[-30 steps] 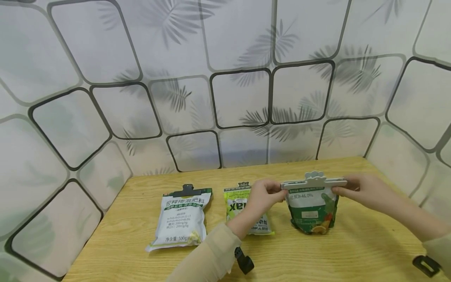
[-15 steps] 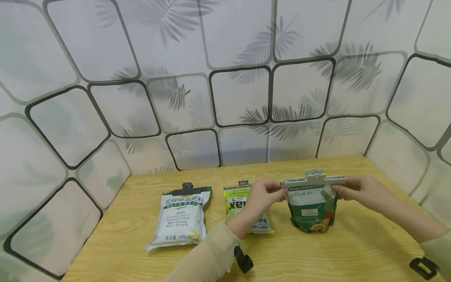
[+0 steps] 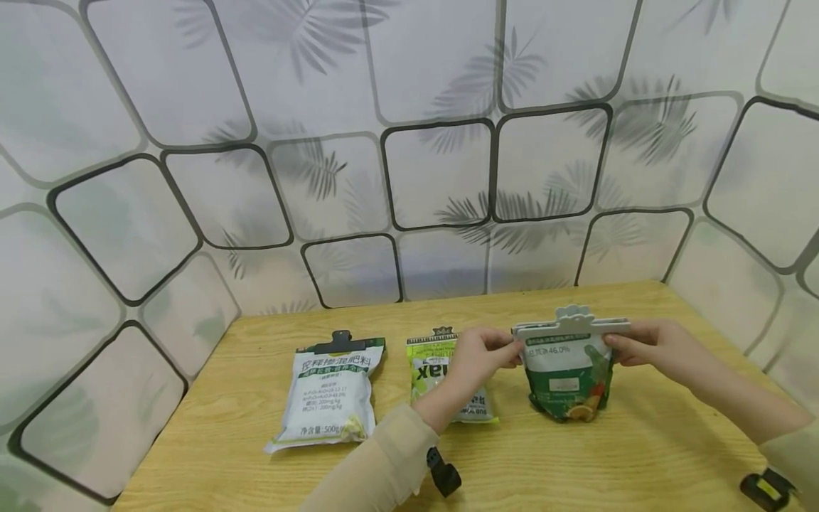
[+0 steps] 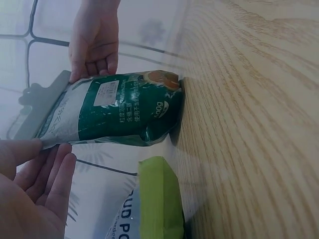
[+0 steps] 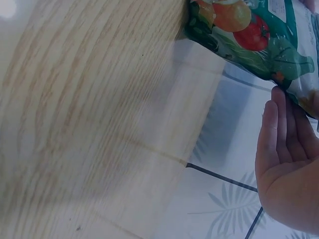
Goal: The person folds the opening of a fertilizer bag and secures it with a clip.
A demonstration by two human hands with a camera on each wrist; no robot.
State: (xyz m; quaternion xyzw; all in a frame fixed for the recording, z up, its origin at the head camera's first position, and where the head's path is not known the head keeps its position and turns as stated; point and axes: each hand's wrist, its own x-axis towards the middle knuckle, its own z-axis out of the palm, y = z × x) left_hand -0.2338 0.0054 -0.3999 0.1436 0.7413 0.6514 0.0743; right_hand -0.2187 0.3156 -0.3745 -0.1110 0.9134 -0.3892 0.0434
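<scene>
A green and white fertilizer bag (image 3: 566, 387) with vegetable pictures stands upright at the right of the table, its base close over or on the wood. A wide pale grey bag clip (image 3: 571, 328) spans its top edge. My left hand (image 3: 476, 359) pinches the bag's upper left corner below the clip's end. At the opposite upper corner my right hand (image 3: 659, 348) pinches the bag between thumb and fingers. In the left wrist view, the left hand (image 4: 37, 186) has its thumb on the corner, and the bag's front (image 4: 124, 109) faces the camera.
A white fertilizer bag (image 3: 329, 398) with a black clip (image 3: 341, 343) lies on the wooden table (image 3: 217, 405) at left. Between it and my left hand lies a yellow-green bag (image 3: 425, 366) with a dark clip (image 3: 443, 333), partly hidden by that hand. Patterned cloth walls (image 3: 441, 263) enclose the table.
</scene>
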